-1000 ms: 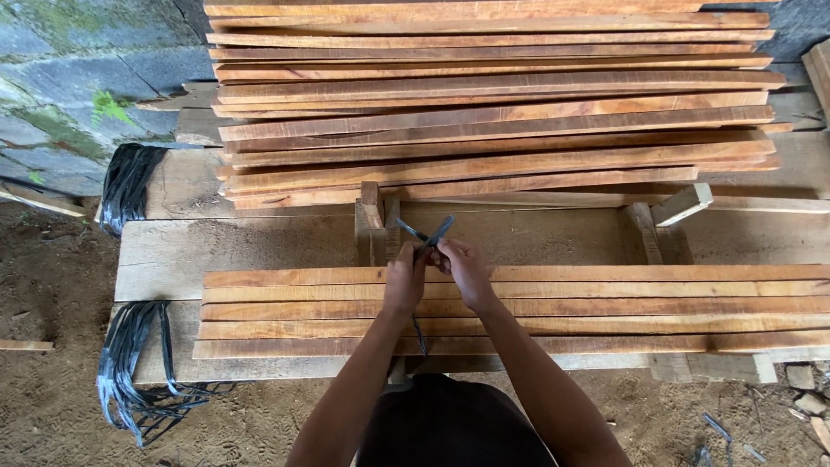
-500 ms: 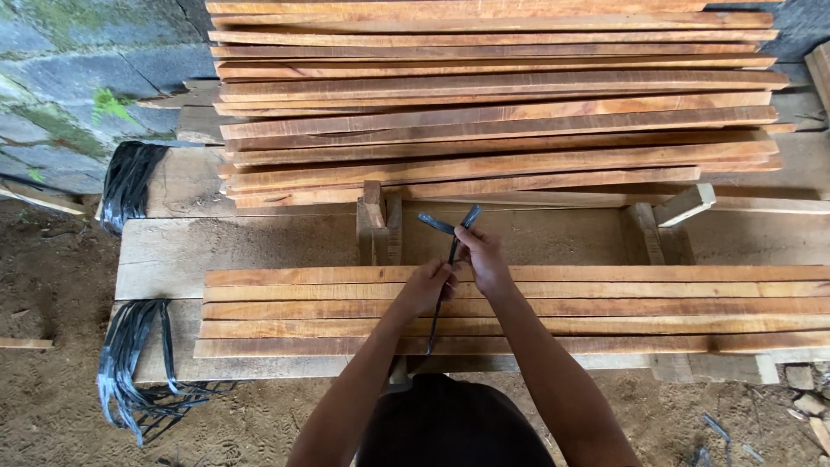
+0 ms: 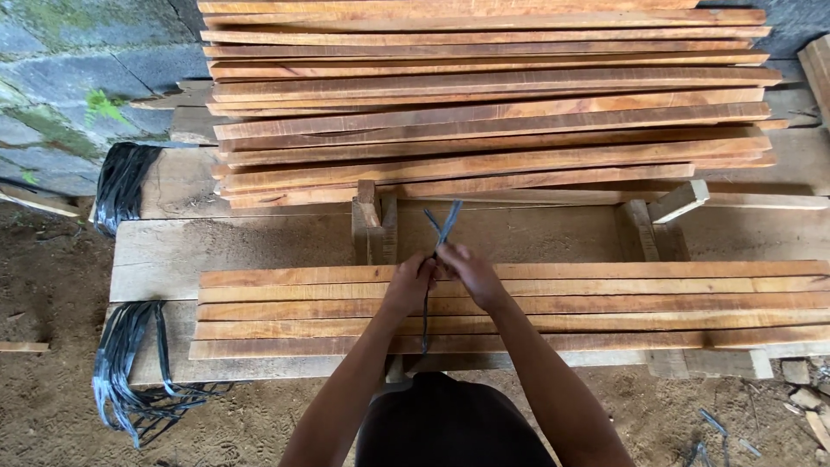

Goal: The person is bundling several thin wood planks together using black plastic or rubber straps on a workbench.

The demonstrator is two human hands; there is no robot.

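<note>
A dark plastic strap point(image 3: 425, 320) runs up across the near bundle of wooden slats point(image 3: 605, 307) at the frame's centre, its two loose ends crossing in a small X just above the hands. The left hand point(image 3: 409, 284) is closed on the strap from the left; the right hand point(image 3: 467, 270) pinches it just beside, the two hands touching. The bundle lies on a plank workbench point(image 3: 233, 246). Above it, a taller stack of slats point(image 3: 484, 95) fills the upper frame. Bunches of black straps point(image 3: 130, 363) hang at the bench's lower left and upper left corners.
</note>
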